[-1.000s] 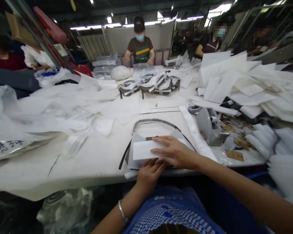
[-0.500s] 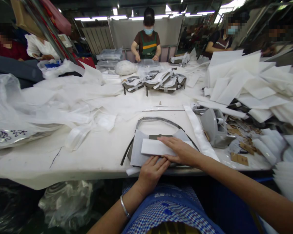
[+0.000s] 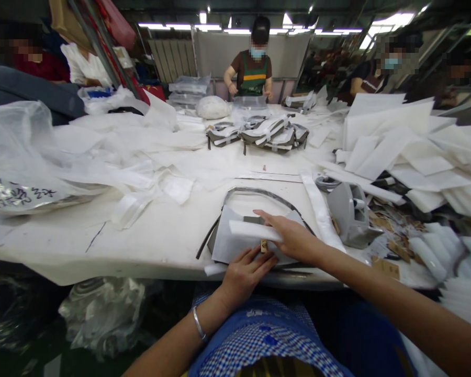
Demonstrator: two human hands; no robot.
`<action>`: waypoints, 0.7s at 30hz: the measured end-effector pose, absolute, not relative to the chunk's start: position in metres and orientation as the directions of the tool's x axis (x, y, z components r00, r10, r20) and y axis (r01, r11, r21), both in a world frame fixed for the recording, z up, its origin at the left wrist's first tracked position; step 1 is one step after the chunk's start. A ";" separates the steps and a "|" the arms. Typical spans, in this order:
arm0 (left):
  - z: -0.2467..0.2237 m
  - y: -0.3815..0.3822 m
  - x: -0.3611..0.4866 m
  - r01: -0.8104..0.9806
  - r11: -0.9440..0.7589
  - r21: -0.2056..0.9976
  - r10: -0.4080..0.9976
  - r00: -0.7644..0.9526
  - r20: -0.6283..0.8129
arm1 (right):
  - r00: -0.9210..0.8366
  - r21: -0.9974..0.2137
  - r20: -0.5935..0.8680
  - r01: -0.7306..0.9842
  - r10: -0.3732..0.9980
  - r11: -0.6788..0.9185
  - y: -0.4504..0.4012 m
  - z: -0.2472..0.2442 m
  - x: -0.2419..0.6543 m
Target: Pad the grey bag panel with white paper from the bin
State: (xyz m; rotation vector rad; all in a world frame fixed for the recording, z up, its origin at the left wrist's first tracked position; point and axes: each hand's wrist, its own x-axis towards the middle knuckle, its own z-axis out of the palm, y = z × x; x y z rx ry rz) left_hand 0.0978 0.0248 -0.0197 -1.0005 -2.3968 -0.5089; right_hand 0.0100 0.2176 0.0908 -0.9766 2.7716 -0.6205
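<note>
A grey-brown handbag (image 3: 211, 242) lies at the table's front edge, its wrapped handle (image 3: 272, 193) arched away from me. A white packing sheet (image 3: 223, 251) covers much of its front. My right hand (image 3: 294, 235) grips a folded white foam strip (image 3: 245, 229) by its right end, tilted up off the bag, index finger stretched out. Below the strip, a small gold-coloured fitting (image 3: 264, 245) shows on the bag. My left hand (image 3: 247, 272) rests flat on the bag's lower edge with fingers extended, the tips close to the fitting.
A grey tape dispenser (image 3: 349, 212) stands to the right, near brown tags (image 3: 385, 267) and a heap of white sheets (image 3: 396, 136). Wrapped bags (image 3: 267, 133) lie farther back. Plastic bags (image 3: 19, 157) spread at left. A co-worker (image 3: 255, 70) stands across the table.
My right hand has lifted the near side of the white foam strip, uncovering the gold-coloured fitting. My left hand remains on the bag's lower edge. The camera view has shifted slightly.
</note>
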 end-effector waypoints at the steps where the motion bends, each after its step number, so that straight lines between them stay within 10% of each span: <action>1: -0.019 0.025 0.098 0.733 0.663 0.153 0.550 -0.615 0.565 | -0.758 -0.428 -0.015 -0.584 -0.652 0.689 0.215 0.089 0.010; 21: -0.014 0.026 0.096 0.741 0.656 0.144 0.513 -0.578 0.635 | -0.697 -0.369 -0.068 -0.647 -0.713 0.667 0.240 0.100 0.028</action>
